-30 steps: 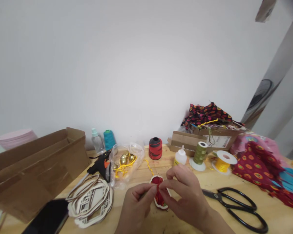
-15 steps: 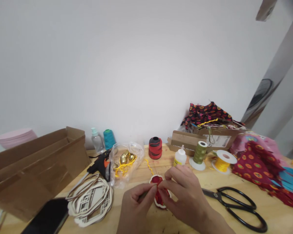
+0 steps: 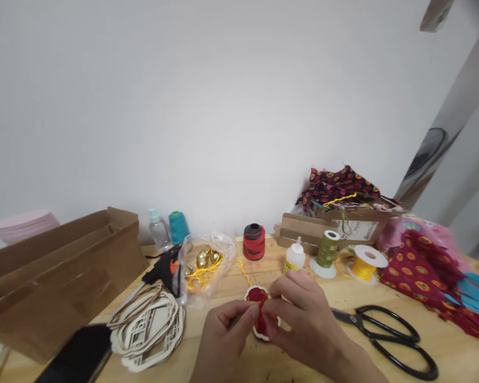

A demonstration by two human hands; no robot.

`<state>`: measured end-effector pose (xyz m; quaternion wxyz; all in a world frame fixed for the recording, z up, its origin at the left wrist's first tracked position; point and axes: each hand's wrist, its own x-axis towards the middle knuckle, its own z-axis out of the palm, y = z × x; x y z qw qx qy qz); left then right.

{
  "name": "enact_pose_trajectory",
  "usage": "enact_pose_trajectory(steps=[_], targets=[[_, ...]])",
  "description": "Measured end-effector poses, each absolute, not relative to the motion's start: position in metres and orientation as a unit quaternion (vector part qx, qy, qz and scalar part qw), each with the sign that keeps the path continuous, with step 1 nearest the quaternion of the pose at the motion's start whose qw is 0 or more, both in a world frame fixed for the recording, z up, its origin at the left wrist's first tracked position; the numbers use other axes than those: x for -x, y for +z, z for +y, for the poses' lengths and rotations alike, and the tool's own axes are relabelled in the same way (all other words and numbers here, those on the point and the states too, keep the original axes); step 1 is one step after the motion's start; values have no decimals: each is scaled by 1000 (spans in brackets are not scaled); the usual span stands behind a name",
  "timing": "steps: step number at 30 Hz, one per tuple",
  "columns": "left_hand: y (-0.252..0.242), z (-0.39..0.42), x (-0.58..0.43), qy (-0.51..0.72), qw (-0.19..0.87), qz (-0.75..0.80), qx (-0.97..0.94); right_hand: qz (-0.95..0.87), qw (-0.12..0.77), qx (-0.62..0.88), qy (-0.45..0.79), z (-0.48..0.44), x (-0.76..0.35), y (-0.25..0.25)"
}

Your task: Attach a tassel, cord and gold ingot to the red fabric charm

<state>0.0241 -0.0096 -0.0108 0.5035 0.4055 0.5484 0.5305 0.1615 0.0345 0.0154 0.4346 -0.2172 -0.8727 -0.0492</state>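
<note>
A small red fabric piece with a pale scalloped border [image 3: 257, 293] lies on the table, partly covered by my fingers. Above its left side, my left hand [image 3: 231, 330] has thumb and forefinger pressed together in a pinch. My right hand [image 3: 303, 314] is pinched too, over the piece's right side, its fingertips a little apart from the left ones. Whatever either pinch holds is too small to make out. A short yellow cord [image 3: 244, 272] runs from the top of the piece towards a red and black thread cone [image 3: 254, 242].
Black-handled scissors [image 3: 387, 330] lie right of my right hand. Behind stand a glue bottle [image 3: 295, 256], an olive thread spool [image 3: 328, 250] and a yellow cord spool [image 3: 365, 264]. At left are pale wooden cut-outs [image 3: 151, 330], a bag of gold bells [image 3: 209, 266] and a cardboard box [image 3: 72, 276].
My fingertips have drawn slightly apart, the right hand shifting a little to the right. More of the red fabric shows between them. The things on the table are where they were.
</note>
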Motion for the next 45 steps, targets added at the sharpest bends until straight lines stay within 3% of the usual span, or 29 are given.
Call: enact_pose_trajectory(steps=[5,14,29,41,45], targets=[[-14,-9,-23,530,557,522,-369,-870,440,222,-24,35,-164,18],[-11,-10,-23,531,553,523,-371,-866,443,232,9,33,-164,15],[-6,-12,-24,530,444,568,-446,-864,442,242,0,32,-161,16],[-15,-8,-24,539,566,510,-359,-892,376,223,-117,33,-163,13],[-18,-7,-21,545,635,451,-311,-892,388,216,-81,31,-166,17]])
